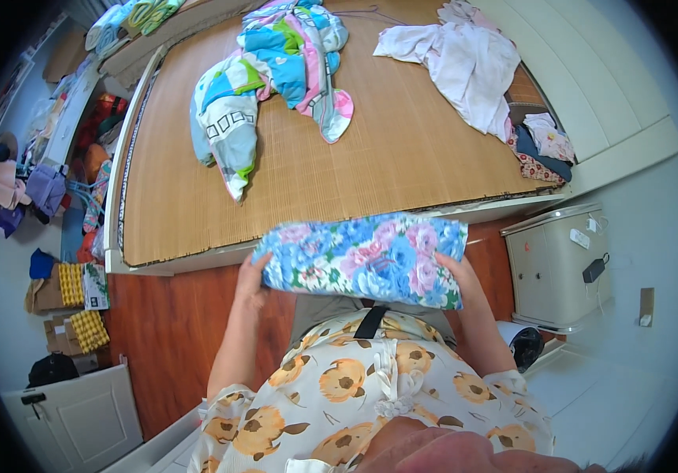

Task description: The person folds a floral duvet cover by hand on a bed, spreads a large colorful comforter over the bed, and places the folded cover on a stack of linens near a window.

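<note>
A blue and pink floral cloth (362,257), which looks folded into a long flat shape, is stretched between my two hands in front of my waist. My left hand (252,275) grips its left end. At the right end, my right hand (454,272) holds it with the fingers hidden beneath the fabric and the thumb on top. The cloth is held near the front edge of a bed (374,171) covered with a woven mat. On the mat lies a crumpled multicoloured quilt or cover (279,77). Farther right is a rumpled white garment (463,65).
Folded clothes (543,148) sit at the bed's right corner. A cream nightstand (557,266) with a cable stands to the right, beside a bin with a black bag (526,347). Cardboard boxes (49,292) line the left wall, and a white door (81,408) is at lower left.
</note>
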Motion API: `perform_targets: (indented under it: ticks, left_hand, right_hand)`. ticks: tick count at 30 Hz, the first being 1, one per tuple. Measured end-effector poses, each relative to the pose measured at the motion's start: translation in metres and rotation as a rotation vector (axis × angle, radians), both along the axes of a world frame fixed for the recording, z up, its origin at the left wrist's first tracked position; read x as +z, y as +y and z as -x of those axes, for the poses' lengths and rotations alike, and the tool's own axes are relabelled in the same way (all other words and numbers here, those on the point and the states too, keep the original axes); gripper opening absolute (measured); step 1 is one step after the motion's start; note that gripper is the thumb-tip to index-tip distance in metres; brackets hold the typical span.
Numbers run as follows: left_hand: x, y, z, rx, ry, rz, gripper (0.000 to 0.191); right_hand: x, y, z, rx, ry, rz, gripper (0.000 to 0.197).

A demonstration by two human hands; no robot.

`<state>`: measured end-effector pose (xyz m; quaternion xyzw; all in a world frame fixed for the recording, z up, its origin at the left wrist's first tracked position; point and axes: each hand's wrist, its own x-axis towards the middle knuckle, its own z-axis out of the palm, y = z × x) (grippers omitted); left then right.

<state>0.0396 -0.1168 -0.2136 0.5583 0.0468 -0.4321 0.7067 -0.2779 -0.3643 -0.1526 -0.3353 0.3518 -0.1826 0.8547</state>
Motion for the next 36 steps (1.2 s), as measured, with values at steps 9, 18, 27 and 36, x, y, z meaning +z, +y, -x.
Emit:
perform_targets:
  ticks: [9, 18, 27, 36]
  left_hand:
    - [0.060, -0.072, -0.056, 0.300, -0.209, 0.486, 0.042]
    - [-0.074, -0.091, 0.102, -0.199, 0.338, -0.038, 0.091]
    - [-0.086, -0.136, 0.087, -0.078, 0.441, 0.362, 0.071]
    - [-0.060, -0.131, 0.080, -0.025, 0.612, 0.490, 0.045]
  right_hand:
    - [0.022, 0.007, -0.038, -0.191, -0.356, 0.066, 0.047]
    - [-0.144, 0.027, -0.078, -0.335, -0.003, -0.111, 0.048]
    - [-0.089, 0.051, -0.079, -0.216, 0.045, -0.120, 0.049]
    - [-0.044, 0.073, -0.063, -0.019, -0.020, -0.010, 0.046]
